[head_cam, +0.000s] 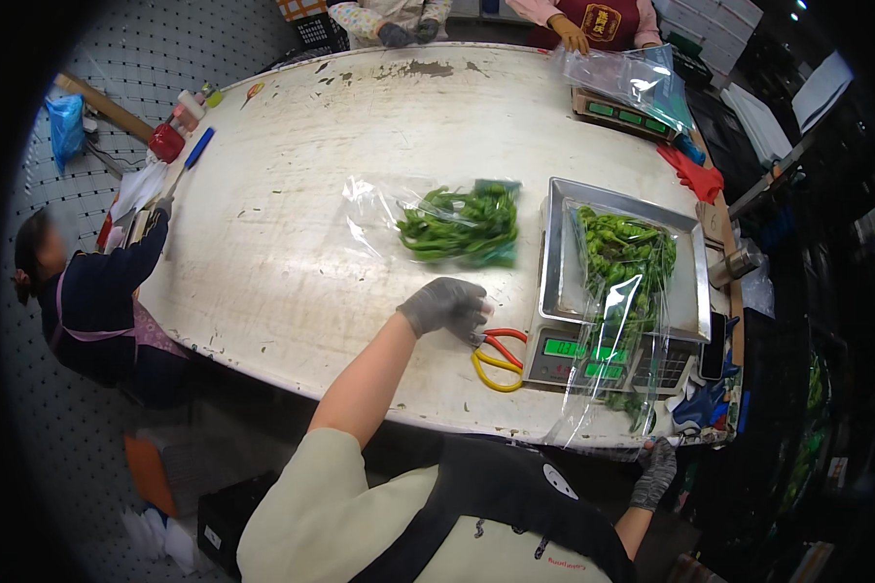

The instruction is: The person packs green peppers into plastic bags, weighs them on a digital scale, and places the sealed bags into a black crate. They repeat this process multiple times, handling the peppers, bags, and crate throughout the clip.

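Note:
My left hand (446, 306), in a dark glove, hovers over the table (299, 218) with loosely curled fingers and nothing visible in it. Beside it lie scissors (507, 358) with red and yellow handles, the blades partly hidden. Just beyond is a clear plastic bag of green leafy vegetables (459, 226), slightly blurred. My right hand (656, 470), in a grey glove, pinches the near end of another clear bag (609, 408) at the table edge. That bag's leafy greens (623, 255) rest on the metal pan (558, 248) of a digital scale (554, 372), its display lit.
A second scale (620, 116) stands at the far right, where a co-worker's gloved hand (570, 33) holds packaging. Another person's gloved hands (408, 33) are at the far edge. Left, a person (102, 306) reaches toward a blue-handled tool (198, 149). A phone (713, 346) lies right of the scale.

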### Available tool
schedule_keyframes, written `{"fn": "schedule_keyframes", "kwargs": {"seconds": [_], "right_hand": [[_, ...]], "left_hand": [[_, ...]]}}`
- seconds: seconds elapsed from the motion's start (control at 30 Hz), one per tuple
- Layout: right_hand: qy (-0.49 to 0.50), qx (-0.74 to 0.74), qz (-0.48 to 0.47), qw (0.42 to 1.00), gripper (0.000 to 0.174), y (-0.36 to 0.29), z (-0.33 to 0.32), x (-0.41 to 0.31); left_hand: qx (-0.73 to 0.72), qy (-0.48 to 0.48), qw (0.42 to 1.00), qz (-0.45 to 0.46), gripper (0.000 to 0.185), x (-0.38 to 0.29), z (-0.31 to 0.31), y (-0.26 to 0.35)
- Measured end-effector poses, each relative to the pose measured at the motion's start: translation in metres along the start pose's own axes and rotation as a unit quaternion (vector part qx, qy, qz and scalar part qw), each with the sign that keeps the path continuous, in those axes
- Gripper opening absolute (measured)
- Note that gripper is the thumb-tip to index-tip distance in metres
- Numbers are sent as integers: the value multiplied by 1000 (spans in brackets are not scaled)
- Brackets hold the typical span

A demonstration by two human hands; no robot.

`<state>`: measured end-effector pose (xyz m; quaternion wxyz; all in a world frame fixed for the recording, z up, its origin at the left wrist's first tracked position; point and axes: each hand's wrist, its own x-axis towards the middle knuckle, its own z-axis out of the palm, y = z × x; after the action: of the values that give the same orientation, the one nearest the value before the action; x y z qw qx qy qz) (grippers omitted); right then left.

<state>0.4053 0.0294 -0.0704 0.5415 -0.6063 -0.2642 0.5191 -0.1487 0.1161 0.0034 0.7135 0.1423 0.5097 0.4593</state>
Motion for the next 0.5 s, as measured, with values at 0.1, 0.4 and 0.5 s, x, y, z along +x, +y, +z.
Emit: {"fn": "schedule_keyframes", "kwargs": {"seconds": [0.1,0.4,0.5], "right_hand": [[24,-108,-44,993,14,-9,8,-13],[31,-132,-10,991,20,-6,3,-29],[30,-126,4,992,17,-1,4,-30]], "left_hand": [[254,112,911,306,19,-23,-20,35],[868,69,489,48,22,-72,-99,56],[835,21,498,231,15,-60,-91,7]]}}
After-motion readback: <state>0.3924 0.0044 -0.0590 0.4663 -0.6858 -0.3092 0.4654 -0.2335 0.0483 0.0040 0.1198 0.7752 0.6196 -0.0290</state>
